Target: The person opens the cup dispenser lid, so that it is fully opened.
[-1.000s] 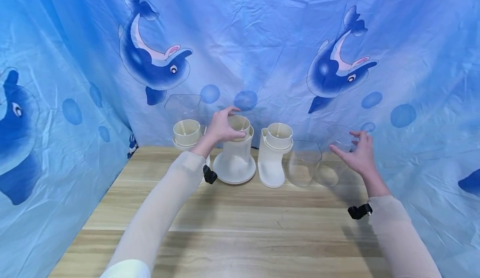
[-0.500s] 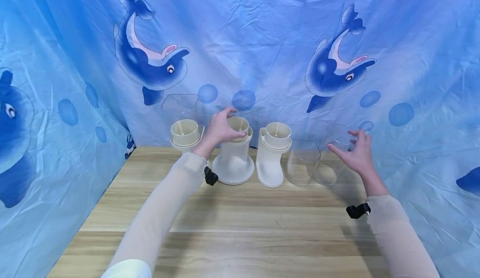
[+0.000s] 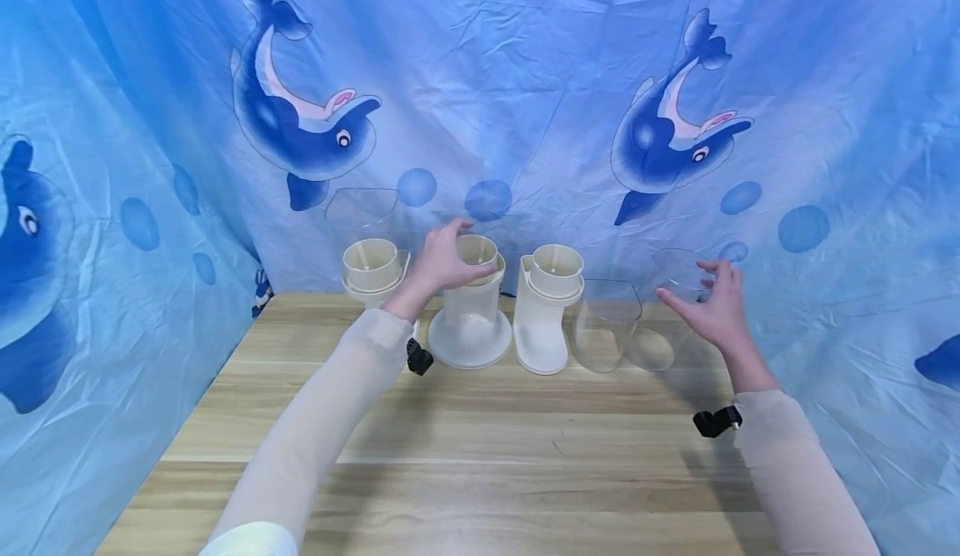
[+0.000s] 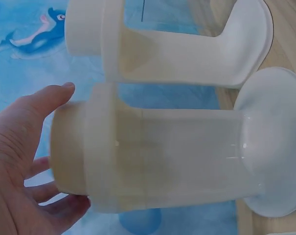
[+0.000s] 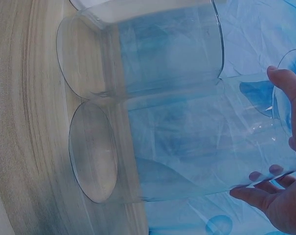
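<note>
One round cream cup (image 4: 68, 147) sits in white disc-footed stand (image 4: 187, 156), my left hand (image 3: 441, 259) wide around it; right hand (image 3: 720, 306) grips clear cylinder (image 5: 196, 142).

Cream cup (image 4: 69, 149), blue dolphin-print cloth (image 3: 495, 81)

head cam: up high on the near side, facing forward and down over the worktop (image 3: 517, 456) to its back edge; widest, farthest off
left wrist cam: super close, tipped sideways so the worktop's at the right
right wrist cam: close too, tipped the other way, worktop at the left
head + left wrist share: left hand (image 3: 440, 262), round-based stand (image 4: 187, 156) at back edge
head + right wrist share: right hand (image 3: 718, 308), clear container (image 5: 201, 142), back edge's right end
</note>
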### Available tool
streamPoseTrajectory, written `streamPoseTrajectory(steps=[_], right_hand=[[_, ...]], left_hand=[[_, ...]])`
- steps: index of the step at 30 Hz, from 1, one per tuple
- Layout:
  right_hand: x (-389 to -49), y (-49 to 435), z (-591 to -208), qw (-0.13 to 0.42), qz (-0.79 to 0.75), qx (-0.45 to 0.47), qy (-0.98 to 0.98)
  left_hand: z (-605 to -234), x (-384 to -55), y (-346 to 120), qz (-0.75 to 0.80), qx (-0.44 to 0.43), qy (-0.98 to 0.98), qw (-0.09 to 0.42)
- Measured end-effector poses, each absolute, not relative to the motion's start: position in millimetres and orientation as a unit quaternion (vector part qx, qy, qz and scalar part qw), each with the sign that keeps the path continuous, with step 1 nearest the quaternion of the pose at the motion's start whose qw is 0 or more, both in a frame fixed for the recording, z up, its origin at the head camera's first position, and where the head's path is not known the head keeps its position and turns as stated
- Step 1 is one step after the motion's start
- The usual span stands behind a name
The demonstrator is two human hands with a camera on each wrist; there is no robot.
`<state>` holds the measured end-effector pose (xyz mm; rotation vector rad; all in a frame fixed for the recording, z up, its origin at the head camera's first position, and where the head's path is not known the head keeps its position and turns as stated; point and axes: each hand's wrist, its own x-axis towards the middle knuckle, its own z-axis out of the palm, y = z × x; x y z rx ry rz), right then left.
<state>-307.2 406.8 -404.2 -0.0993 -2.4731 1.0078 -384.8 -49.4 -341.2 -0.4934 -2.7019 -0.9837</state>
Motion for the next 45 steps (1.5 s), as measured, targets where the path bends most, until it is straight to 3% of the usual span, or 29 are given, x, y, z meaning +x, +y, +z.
streamPoseTrajectory(steps=[10,21,24,28,38,45], right_hand=[[-305,407,-403,0.228,0.378,-0.036,-0.897],[-304,405,-405,0.219,0.376,-0.035,-0.9],[-305,405,-405,0.222,0.374,-0.034,-0.9],[-305,406,-404,0.223,0.372,-0.033,-0.9],[-305,407,-403,0.219,0.373,-0.038,-0.901],[-305,408,-404,0.227,0.371,-0.036,-0.9]], left_hand=[[-295,-355,-54,-0.307,-0.229,-0.902,0.199],[-254,-341,-121,-0.313,-0.253,-0.808,0.431],[-254,-343,-147,-0.333,-0.224,-0.795,0.455],[-262,-342,-175,-0.373,-0.176,-0.801,0.434],[-303,-343,-214,-0.497,-0.102,-0.812,0.29],[-337,-353,-214,-0.507,-0.095,-0.819,0.251]])
